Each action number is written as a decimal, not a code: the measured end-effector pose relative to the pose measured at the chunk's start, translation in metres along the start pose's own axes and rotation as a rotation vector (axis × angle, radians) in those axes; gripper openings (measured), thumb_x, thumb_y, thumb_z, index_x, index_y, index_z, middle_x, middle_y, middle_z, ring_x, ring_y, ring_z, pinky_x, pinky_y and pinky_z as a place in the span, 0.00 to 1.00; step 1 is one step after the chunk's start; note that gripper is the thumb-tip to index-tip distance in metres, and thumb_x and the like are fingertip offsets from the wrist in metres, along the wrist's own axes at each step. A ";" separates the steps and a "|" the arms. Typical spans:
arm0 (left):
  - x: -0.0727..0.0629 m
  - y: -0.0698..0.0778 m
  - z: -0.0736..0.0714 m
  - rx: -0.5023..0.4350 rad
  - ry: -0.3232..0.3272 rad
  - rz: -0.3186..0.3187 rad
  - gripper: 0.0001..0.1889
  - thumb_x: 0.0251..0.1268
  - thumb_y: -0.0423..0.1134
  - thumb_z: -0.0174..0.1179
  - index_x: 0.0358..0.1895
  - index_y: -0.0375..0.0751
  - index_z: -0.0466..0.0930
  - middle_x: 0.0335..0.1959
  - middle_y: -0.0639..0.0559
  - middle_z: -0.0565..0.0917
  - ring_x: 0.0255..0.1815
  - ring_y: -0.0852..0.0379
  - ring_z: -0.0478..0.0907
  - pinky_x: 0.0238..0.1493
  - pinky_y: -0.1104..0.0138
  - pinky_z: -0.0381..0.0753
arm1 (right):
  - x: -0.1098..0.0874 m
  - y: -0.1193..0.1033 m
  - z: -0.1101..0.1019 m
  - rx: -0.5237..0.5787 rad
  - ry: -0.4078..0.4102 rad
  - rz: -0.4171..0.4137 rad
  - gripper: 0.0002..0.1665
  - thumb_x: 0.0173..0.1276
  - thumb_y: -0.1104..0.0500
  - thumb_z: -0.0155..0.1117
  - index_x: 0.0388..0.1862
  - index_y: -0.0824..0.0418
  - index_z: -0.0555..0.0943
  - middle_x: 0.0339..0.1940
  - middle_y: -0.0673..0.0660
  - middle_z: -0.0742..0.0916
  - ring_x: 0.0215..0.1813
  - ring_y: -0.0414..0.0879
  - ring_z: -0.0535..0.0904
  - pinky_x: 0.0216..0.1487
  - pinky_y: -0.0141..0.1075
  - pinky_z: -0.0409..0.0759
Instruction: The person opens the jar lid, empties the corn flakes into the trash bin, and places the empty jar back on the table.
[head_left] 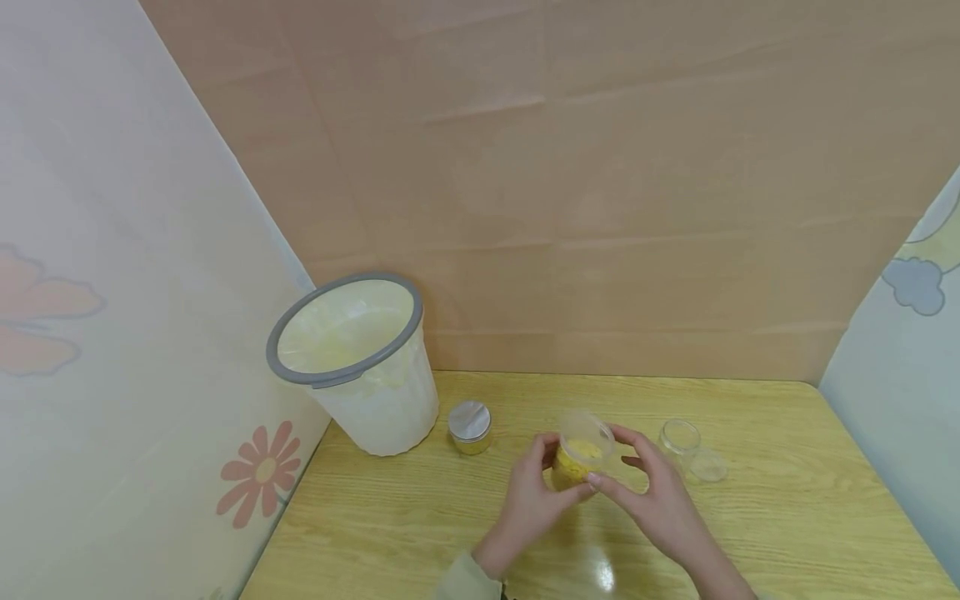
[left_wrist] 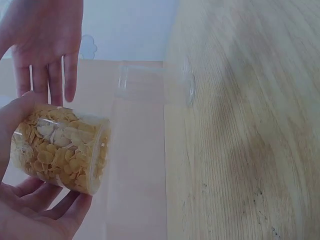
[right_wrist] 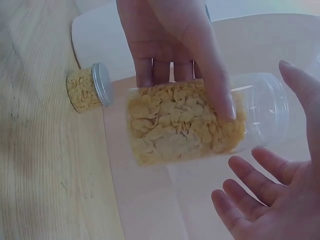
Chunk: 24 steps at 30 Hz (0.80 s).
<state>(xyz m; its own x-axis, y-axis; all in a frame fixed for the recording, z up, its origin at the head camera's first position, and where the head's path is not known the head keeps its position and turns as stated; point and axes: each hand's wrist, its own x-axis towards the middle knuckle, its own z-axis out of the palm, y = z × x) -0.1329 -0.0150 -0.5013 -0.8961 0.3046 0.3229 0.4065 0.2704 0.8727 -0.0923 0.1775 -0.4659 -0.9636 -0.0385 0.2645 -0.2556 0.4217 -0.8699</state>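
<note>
My left hand (head_left: 542, 492) grips a clear jar (right_wrist: 185, 122) partly filled with yellow flakes, fingers on one side and thumb on the other. The jar is raised above the table, its clear upper part without flakes. Around the upper end is my right hand (right_wrist: 272, 192), thumb and fingers spread apart on either side of the rim; whether they touch it I cannot tell. In the left wrist view the fingers of that hand look straight. To the right stands a second clear jar (head_left: 680, 435), with no flakes visible inside, beside a clear round piece (head_left: 707, 466).
Left of my hands, a small jar (head_left: 470, 427) with a silver lid holds similar flakes. Behind it to the left stands a white bin (head_left: 386, 408) with a grey rim and a liner. The wooden table (head_left: 810, 517) meets a brown sheet at the back and pale patterned sheets at both sides.
</note>
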 end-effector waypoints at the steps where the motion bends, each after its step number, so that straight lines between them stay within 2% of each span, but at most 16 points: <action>1: -0.001 0.001 0.000 -0.001 -0.005 0.007 0.32 0.58 0.48 0.76 0.62 0.42 0.73 0.57 0.59 0.81 0.54 0.60 0.79 0.57 0.62 0.78 | 0.000 -0.001 0.000 0.008 0.001 0.001 0.36 0.67 0.51 0.75 0.70 0.58 0.72 0.68 0.57 0.78 0.62 0.63 0.75 0.58 0.66 0.72; 4: -0.004 0.004 0.002 0.005 -0.009 0.033 0.32 0.60 0.47 0.75 0.63 0.41 0.73 0.57 0.58 0.80 0.54 0.61 0.78 0.56 0.62 0.78 | 0.001 -0.004 0.002 0.015 0.006 0.001 0.37 0.66 0.51 0.76 0.70 0.57 0.72 0.67 0.56 0.78 0.61 0.62 0.75 0.57 0.67 0.72; 10: -0.008 0.007 0.005 0.009 -0.011 0.096 0.31 0.60 0.47 0.75 0.63 0.43 0.72 0.58 0.59 0.80 0.54 0.62 0.78 0.54 0.63 0.79 | 0.003 -0.007 0.006 0.024 0.012 0.004 0.36 0.64 0.51 0.77 0.69 0.53 0.73 0.64 0.52 0.80 0.62 0.52 0.73 0.59 0.60 0.69; 16: -0.010 0.010 0.008 -0.004 -0.016 0.122 0.31 0.61 0.48 0.75 0.65 0.46 0.72 0.59 0.62 0.80 0.56 0.61 0.77 0.56 0.62 0.78 | 0.004 -0.010 0.010 0.044 0.049 0.025 0.35 0.61 0.51 0.80 0.66 0.51 0.77 0.58 0.52 0.83 0.56 0.50 0.76 0.54 0.61 0.72; 21: -0.011 0.010 0.013 0.010 0.008 0.156 0.32 0.60 0.46 0.76 0.65 0.46 0.71 0.59 0.60 0.80 0.55 0.61 0.77 0.55 0.63 0.79 | 0.005 -0.013 0.011 0.013 0.124 0.013 0.34 0.57 0.53 0.83 0.62 0.55 0.80 0.55 0.49 0.85 0.53 0.47 0.78 0.50 0.45 0.77; 24: -0.012 0.011 0.018 0.039 0.027 0.166 0.36 0.58 0.46 0.77 0.67 0.45 0.69 0.59 0.59 0.79 0.56 0.60 0.76 0.55 0.62 0.79 | 0.005 -0.015 0.013 0.017 0.160 0.022 0.34 0.55 0.54 0.84 0.60 0.56 0.81 0.54 0.48 0.86 0.50 0.46 0.78 0.47 0.40 0.78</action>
<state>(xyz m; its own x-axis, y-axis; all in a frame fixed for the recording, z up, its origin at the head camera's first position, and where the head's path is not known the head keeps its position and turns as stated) -0.1145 0.0005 -0.5021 -0.8200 0.3236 0.4721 0.5558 0.2534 0.7918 -0.0945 0.1596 -0.4571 -0.9446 0.1155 0.3073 -0.2375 0.4056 -0.8827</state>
